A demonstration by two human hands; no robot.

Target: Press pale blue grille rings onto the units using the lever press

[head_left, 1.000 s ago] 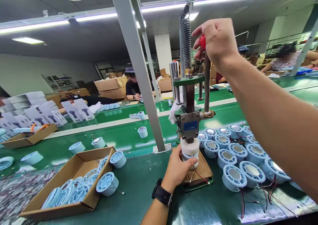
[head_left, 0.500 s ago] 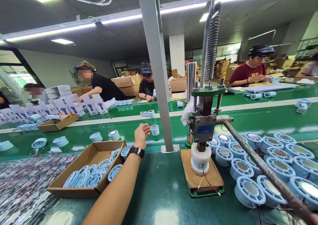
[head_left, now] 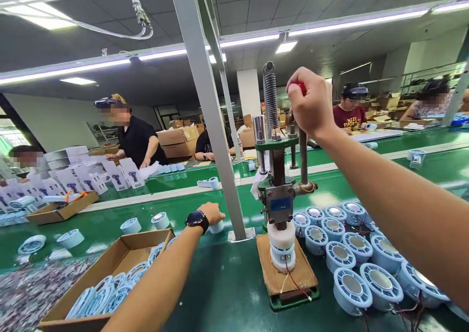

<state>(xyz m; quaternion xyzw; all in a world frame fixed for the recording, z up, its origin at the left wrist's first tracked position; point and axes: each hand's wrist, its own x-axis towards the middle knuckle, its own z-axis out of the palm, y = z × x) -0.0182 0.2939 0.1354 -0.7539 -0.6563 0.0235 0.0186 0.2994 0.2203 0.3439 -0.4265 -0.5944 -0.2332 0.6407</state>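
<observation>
Sitting beneath the white block (head_left: pixel 281 234) of the press (head_left: pixel 281 198), the pale-blue housing (head_left: pixel 281 255) risked a pinched wire if its leads (head_left: pixel 297 284) strayed under the block; it looked round and flanged. The right hand (head_left: pixel 312 100) gripped the red knob (head_left: pixel 302 88); the left hand (head_left: pixel 211 213) covered another housing (head_left: pixel 217 227) on the green belt (head_left: pixel 110 215), though whether it gripped I couldn't tell

2 bare forearms (head_left: pixel 388 183) reach forward. The right hand (head_left: pixel 311 100) is raised high, its fingers curled into a fist. The left hand (head_left: pixel 211 213) stretches out lower down and farther left, back upward, most fingertips hidden.
</observation>
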